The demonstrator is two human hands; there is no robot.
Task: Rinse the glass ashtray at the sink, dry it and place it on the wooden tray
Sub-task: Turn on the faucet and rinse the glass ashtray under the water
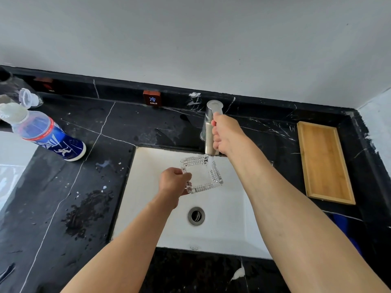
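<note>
The right hand (225, 134) is wrapped around the tall silver metal tap (211, 125), so most of the tap's front is hidden behind the fingers. A thin stream of water (211, 160) comes out just below that hand. It is hard to see where the water ends, because it blurs into the glass.

The left hand (174, 182) pinches one corner of the square clear glass ashtray (202, 174) with closed fingers. That corner is hidden inside the grip. The ashtray is held above the white sink basin (148, 204), up and to the right of the left hand and just under the right hand. It is turned like a diamond, with its far corner under the water. Its open side seems to face up, tipped a little, but the clear glass makes this hard to tell.

The round metal drain (196, 216) is below the left hand. The long wooden tray (323, 161) lies on the black stone counter (63, 197), well to the right of the right arm, pointing away from the person. A blue plastic bottle (50, 136), far left of the left hand, is partly cut off.
</note>
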